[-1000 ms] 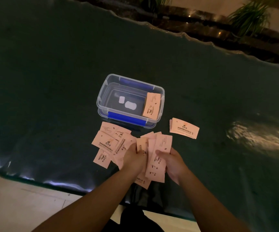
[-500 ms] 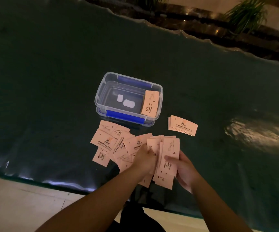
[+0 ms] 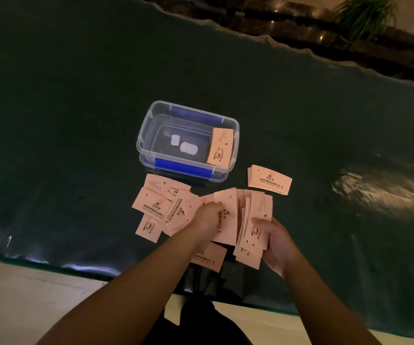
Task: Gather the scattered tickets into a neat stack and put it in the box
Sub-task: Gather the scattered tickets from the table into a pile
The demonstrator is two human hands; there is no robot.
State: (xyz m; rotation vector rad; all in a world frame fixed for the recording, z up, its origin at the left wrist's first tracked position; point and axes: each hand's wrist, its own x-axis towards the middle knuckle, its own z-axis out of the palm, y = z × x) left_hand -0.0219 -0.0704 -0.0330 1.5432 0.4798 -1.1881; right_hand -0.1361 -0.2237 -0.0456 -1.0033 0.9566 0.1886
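Several pink tickets (image 3: pixel 160 207) lie scattered and overlapping on the dark green table cover, just in front of a clear plastic box (image 3: pixel 148 125) with blue clips. One stack of tickets (image 3: pixel 221 148) leans inside the box at its right end. A second neat stack (image 3: pixel 270 180) rests on the table to the right of the box. My right hand (image 3: pixel 279 242) holds an uneven bundle of tickets (image 3: pixel 257 220) upright. My left hand (image 3: pixel 206 217) pinches a single ticket (image 3: pixel 227 226) next to that bundle.
The table's near edge (image 3: pixel 51 263) runs under my forearms, with pale floor below it. A bright glare patch (image 3: pixel 380 190) lies on the cover at the right. Potted plants (image 3: pixel 365 13) stand beyond the far edge.
Both hands have shifted slightly right and forward. The right hand's bundle has grown and fanned out, and my left hand has picked another ticket from the pile toward it.
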